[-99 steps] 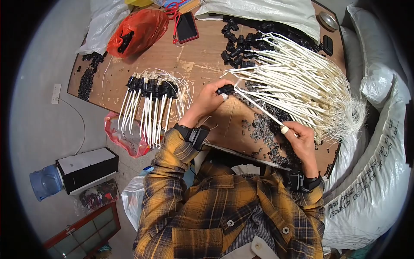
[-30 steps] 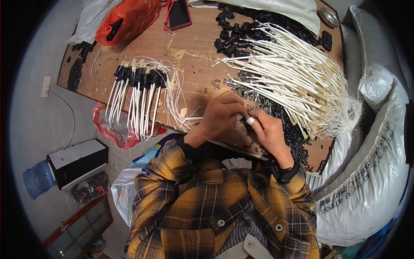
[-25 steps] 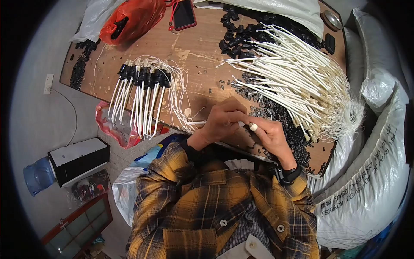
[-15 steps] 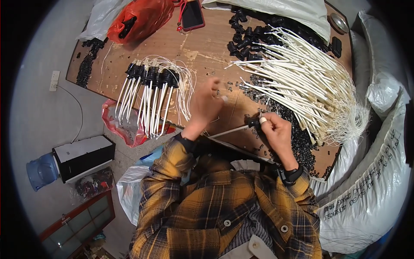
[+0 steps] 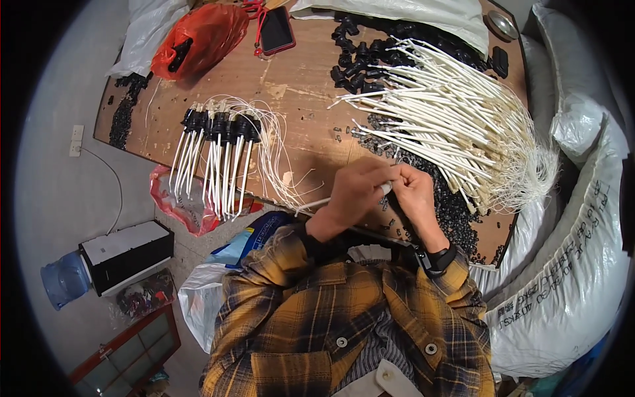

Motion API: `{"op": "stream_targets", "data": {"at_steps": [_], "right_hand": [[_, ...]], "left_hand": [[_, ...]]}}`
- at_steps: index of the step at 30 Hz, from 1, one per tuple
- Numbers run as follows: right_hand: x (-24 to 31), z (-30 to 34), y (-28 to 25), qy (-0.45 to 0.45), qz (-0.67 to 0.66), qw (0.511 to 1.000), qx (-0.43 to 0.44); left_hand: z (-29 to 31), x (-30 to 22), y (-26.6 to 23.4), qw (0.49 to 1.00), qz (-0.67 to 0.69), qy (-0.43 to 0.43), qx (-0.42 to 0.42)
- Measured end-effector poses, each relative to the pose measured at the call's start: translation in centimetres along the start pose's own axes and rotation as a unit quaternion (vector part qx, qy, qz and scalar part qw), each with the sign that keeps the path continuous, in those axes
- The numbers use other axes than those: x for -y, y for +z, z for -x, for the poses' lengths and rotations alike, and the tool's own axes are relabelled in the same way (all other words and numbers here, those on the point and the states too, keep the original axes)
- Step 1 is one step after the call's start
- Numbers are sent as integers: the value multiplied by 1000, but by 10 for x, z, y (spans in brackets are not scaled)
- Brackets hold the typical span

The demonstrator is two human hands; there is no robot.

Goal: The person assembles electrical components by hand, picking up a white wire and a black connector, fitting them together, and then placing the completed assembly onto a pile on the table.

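My left hand (image 5: 357, 193) is closed around a white tube (image 5: 315, 204), whose thin end sticks out on the wrist side toward the table's near edge. My right hand (image 5: 415, 197) pinches at the left hand's fingertips. What lies between the two sets of fingers is hidden. A white wrap (image 5: 386, 188) shows on a finger between the hands. Small black plastic pieces (image 5: 456, 228) lie heaped beside my right hand. Further left, a row of white tubes with black fittings (image 5: 225, 127) rests with the tubes over the table's edge.
A large pile of white wired tubes (image 5: 443, 126) covers the right of the table (image 5: 297, 86). Behind it lie black fittings (image 5: 360, 59). A red plastic bag (image 5: 198, 41) and a phone (image 5: 277, 32) sit at the back. Full white sacks (image 5: 562, 278) stand along the right.
My left hand has come from above the table, fingers apart, down to the right hand and closed on the white tube. The black fitting seen in my right hand is now hidden.
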State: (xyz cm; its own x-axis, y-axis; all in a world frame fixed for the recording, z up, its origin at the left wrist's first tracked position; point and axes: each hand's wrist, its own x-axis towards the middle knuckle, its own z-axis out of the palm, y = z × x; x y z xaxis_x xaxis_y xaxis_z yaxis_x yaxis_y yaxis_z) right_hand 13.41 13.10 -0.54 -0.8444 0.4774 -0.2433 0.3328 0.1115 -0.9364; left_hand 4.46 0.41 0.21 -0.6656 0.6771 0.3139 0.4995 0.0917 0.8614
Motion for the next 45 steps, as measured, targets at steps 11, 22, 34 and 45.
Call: {"op": "stream_targets", "data": {"at_steps": [11,22,34,45], "right_hand": [[-4,11,-2,-37,40,998,-38],[-1,12,6,-310,306,882,-178],[-1,13,-13,-68,118,990,-39],[6,16,-27,-333,324,885,-6]], "left_hand": [[0,2,10,992,-74,92,-38],[-6,5,13,980,108,-160,-46],[-13,17,-2,995,-78,42,-55],[-14,23,-20,985,-56,1,163]]}}
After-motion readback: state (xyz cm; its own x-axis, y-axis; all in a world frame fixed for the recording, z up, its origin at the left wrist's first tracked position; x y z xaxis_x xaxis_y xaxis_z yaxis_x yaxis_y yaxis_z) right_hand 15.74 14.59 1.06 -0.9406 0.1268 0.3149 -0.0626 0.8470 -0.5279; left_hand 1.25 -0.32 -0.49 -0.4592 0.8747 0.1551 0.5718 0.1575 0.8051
